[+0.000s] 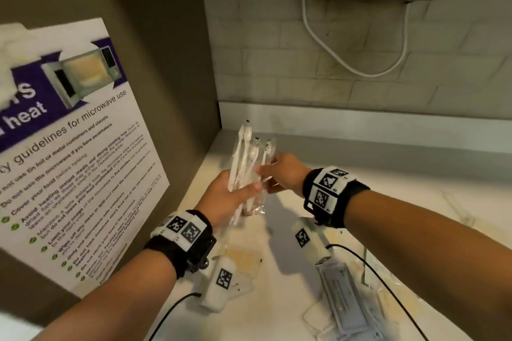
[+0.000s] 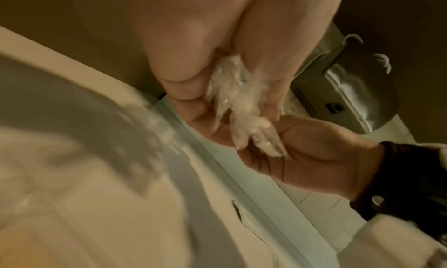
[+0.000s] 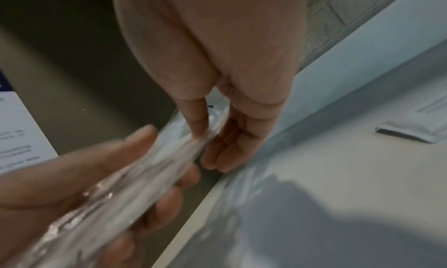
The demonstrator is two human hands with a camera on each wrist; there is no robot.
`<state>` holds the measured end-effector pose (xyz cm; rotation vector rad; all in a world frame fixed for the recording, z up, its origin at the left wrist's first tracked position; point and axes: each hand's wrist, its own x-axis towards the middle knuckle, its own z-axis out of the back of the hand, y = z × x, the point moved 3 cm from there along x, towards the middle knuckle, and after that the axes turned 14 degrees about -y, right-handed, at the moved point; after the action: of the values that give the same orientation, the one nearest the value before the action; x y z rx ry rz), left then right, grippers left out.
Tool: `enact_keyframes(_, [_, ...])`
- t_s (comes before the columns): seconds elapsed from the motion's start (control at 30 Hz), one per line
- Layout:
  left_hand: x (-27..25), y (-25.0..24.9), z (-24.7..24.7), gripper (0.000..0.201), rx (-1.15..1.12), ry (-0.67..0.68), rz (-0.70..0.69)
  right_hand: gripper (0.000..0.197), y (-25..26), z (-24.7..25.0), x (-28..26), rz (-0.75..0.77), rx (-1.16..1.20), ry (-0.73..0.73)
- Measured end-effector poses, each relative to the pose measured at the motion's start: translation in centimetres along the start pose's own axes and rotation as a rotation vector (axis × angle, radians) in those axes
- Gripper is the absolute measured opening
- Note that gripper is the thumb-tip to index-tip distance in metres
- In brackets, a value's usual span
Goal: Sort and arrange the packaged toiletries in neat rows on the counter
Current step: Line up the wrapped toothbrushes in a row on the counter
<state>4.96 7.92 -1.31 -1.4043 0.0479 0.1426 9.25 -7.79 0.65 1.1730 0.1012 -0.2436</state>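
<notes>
Holding the wrapped toothbrushes (image 1: 249, 163) above the counter (image 1: 388, 196), our left hand (image 1: 225, 199) curled around them; our right hand (image 1: 285, 171) pinched one packet, which we judged should slide out slowly.

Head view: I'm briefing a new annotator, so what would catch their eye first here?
The bundle of wrapped toothbrushes, held above the counter's left back corner: the left hand grips it and the right hand pinches its wrapping. Next, the microwave poster on the left wall, and flat packets lying near the front.
</notes>
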Motion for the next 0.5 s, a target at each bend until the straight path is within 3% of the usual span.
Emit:
enact_keyframes(0.07, [0.7,0.3,0.0,0.045,0.017,-0.016,0.047,0.022,-0.5,-0.6,0.9,-0.059,0.039,0.011])
enact_keyframes(0.17, [2.2,1.5,0.0,0.058,0.109,-0.04,0.131,0.012,-1.3,-1.2,1.3,-0.13,0.034,0.025])
enact_keyframes(0.27, [3.2,2.1,-0.5,0.048,0.211,-0.036,0.166,0.016,-2.5,-1.3,1.3,-0.199,-0.001,0.039])
enact_keyframes(0.37, [3.9,2.7,-1.4,0.056,0.332,-0.017,0.197,0.016,-3.6,-1.2,1.5,-0.252,-0.091,0.025])
enact_keyframes(0.5, [4.4,2.9,-2.1,0.047,0.533,-0.002,0.175,0.018,-4.2,-1.0,1.7,-0.27,-0.209,-0.015])
